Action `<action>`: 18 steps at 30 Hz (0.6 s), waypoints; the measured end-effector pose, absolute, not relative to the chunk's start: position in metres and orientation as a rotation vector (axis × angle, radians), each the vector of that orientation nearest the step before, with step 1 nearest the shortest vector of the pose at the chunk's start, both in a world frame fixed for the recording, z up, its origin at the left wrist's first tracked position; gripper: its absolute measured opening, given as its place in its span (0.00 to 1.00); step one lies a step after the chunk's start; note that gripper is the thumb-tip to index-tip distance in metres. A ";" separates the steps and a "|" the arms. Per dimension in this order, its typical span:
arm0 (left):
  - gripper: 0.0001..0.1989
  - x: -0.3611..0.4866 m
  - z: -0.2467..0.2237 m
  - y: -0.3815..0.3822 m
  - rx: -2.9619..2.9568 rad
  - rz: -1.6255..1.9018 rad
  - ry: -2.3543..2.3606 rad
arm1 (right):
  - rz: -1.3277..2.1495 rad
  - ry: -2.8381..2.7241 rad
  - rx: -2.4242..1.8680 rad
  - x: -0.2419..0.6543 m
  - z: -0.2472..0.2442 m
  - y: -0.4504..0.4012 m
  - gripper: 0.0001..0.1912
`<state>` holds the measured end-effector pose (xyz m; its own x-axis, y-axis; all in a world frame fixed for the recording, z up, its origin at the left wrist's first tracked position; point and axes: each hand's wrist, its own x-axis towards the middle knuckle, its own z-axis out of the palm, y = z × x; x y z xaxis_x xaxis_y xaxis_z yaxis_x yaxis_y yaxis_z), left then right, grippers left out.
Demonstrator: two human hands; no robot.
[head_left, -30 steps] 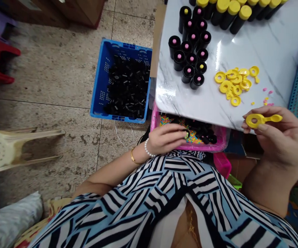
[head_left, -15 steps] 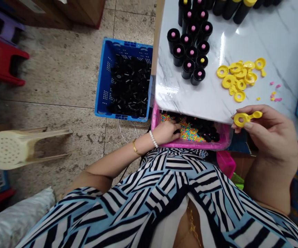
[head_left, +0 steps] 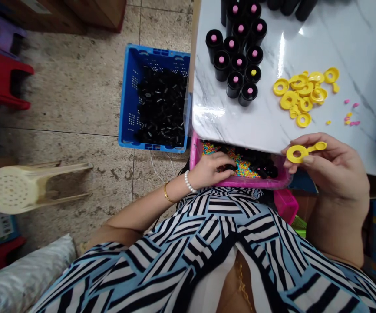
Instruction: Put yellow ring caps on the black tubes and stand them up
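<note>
The right hand (head_left: 336, 167) was clamped, thumb against fingers, on a yellow ring (head_left: 305, 152) at the near edge of the table (head_left: 240, 124); the pinch beside its stem presumably kept the hole clear. The left hand (head_left: 211, 170) was in a pink tray (head_left: 193, 152), fingers curled at a black part (head_left: 230, 167); whether they gripped it could not be told. The tray sat partly under the table, probably for short reach. Tubes (head_left: 221, 74) stood upright, likely so their pegs (head_left: 221, 59) showed. Loose rings (head_left: 288, 102) were glossy, apparently moulded plastic; tubes, black and round-mouthed; beads (head_left: 246, 167), small, round, multicoloured; tabletop, smooth, grey-veined white.
</note>
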<state>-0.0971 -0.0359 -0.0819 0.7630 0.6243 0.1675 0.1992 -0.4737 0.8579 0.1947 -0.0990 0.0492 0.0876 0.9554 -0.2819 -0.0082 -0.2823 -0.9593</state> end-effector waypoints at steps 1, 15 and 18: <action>0.10 -0.096 -0.074 -0.037 2.023 0.660 0.601 | 1.362 -0.982 -1.454 0.193 0.049 -0.098 0.13; 0.12 -0.054 -0.007 0.017 2.472 1.365 0.581 | 1.324 -0.858 -1.446 0.182 0.041 -0.076 0.14; 0.13 -0.046 -0.019 0.026 2.513 1.356 0.612 | 1.344 -0.824 -1.462 0.174 0.042 -0.062 0.13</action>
<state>-0.0461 0.0256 -0.0187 0.4875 0.4583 0.7432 0.2546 -0.8888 0.3811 0.1740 -0.0616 0.0420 0.1680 0.9263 -0.3372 -0.1203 -0.3203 -0.9397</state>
